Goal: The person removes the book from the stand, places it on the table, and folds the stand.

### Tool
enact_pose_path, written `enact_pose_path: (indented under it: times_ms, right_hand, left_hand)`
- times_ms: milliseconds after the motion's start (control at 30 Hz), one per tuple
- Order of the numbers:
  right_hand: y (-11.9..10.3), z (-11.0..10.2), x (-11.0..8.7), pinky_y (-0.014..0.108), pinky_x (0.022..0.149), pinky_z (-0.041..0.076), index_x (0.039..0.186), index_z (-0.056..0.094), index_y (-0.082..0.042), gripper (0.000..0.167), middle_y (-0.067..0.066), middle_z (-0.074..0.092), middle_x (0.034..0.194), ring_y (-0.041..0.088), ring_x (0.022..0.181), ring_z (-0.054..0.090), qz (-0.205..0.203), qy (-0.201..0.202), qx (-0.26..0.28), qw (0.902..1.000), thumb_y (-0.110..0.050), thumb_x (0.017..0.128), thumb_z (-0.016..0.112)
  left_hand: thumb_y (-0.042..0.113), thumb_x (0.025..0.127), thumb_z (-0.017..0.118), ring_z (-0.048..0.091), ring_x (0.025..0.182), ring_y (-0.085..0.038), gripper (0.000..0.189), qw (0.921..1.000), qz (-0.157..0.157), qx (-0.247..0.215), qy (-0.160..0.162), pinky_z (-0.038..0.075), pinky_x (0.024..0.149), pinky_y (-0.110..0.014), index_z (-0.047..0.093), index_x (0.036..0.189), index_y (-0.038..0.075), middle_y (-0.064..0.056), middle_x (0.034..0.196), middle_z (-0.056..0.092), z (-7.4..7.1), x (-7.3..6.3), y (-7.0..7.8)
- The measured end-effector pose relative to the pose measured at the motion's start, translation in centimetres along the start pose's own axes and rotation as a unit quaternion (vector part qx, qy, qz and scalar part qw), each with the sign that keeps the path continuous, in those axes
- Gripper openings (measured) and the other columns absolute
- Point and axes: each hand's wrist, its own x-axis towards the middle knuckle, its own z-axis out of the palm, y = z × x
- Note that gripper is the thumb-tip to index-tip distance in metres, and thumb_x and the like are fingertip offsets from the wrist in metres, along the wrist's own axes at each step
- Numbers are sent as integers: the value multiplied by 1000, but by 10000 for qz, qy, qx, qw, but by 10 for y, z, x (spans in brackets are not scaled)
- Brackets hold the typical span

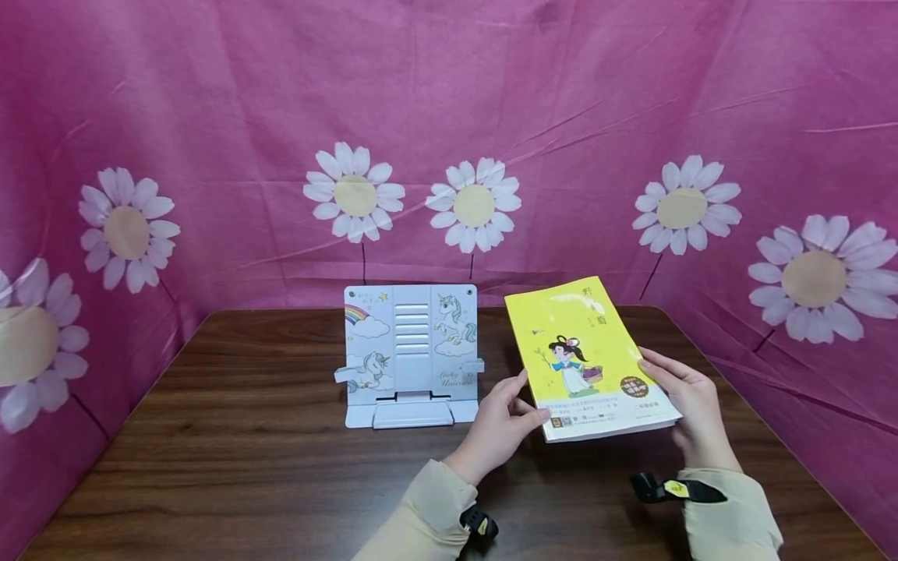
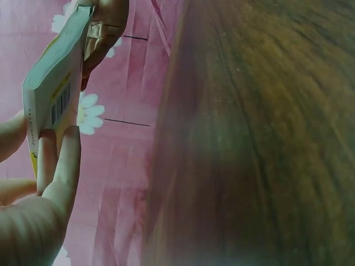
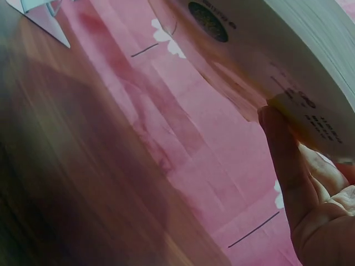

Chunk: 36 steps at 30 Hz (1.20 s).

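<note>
Nearest are two cream sleeves (image 1: 730,510), each with a black wrist strap (image 1: 701,491). The left hand (image 1: 496,425) pinches the lower left edge of the yellow paperback book (image 1: 571,343), thumb on the front cover, fingers against the back cover. The right hand (image 1: 694,405) grips the book's right edge. The book is raised clear of the wood-grain table (image 1: 231,452), front cover up, tilted; its back cover bears a barcode (image 2: 61,104). Left of the book, apart from it, a white unicorn-print bookstand (image 1: 412,374) stands on the table, back panel raised. Behind the table hangs a pink daisy-print curtain (image 1: 582,93).
</note>
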Motion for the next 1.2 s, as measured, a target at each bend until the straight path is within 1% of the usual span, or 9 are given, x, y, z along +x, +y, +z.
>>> enact_pose_path:
  times_ms: [267,333,467,567,700,833,1000,1100,1200]
  right_hand:
    - [4,-8,4,25,58,60,93,80,-33,16,-11,75,80,9,66,72,241,219,-333,9989,-19,92,71]
    - [5,-10,5,25,57,59,91,80,-34,15,-12,75,79,9,65,72,251,256,-454,9983,-21,92,72]
    - [6,-15,6,26,57,59,89,79,-34,13,-12,74,78,9,64,72,262,272,-592,9975,-23,91,73]
    - [7,-17,7,26,56,60,89,79,-35,12,-12,74,79,9,65,71,295,248,-673,9970,-25,91,73]
    - [10,-19,8,26,57,60,87,79,-37,14,-12,74,78,9,65,71,384,213,-777,9960,-25,91,73]
    - [12,-20,8,26,58,60,87,78,-38,13,-13,74,79,9,66,71,469,216,-882,9948,-27,91,73]
    - [14,-22,9,26,60,60,89,78,-39,11,-15,73,79,9,67,71,560,214,-1015,9930,-30,91,73]
    - [15,-23,10,26,61,60,91,78,-39,10,-15,73,80,9,68,72,607,181,-1049,9925,-30,91,73]
    - [17,-24,11,26,61,60,91,78,-39,10,-15,73,80,9,69,72,641,175,-1088,9918,-30,91,73]
  left_hand:
    - [17,91,73,62,82,-1,64,9999,-29,-76,151,47,65,-15,45,147,3,-11,140,54,7,4,-3]
    - [16,90,73,63,82,-2,63,9998,16,-103,169,47,65,-15,46,146,1,-12,134,57,9,5,-3]
    - [14,89,74,65,81,-3,62,9996,133,-62,232,48,65,-15,49,143,-3,-12,114,65,12,7,-6]
    - [14,89,75,66,80,-3,61,9996,114,-8,277,48,65,-15,50,142,-3,-9,106,67,14,8,-9]
    - [13,89,74,65,79,-4,61,9996,77,8,282,48,63,-15,50,142,-4,-10,104,68,15,9,-11]
    - [13,89,74,66,79,-3,61,9996,92,77,271,48,63,-15,50,141,-4,-13,108,68,16,9,-14]
    - [15,88,75,66,78,-2,61,9996,84,138,245,48,63,-16,50,142,-4,-13,111,68,17,9,-16]
    - [15,89,75,65,76,-2,62,9997,12,77,246,48,63,-16,49,142,-4,-13,107,68,17,8,-17]
    - [14,89,75,63,74,-1,63,9997,-80,-23,232,48,63,-16,48,142,-4,-11,97,69,17,8,-18]
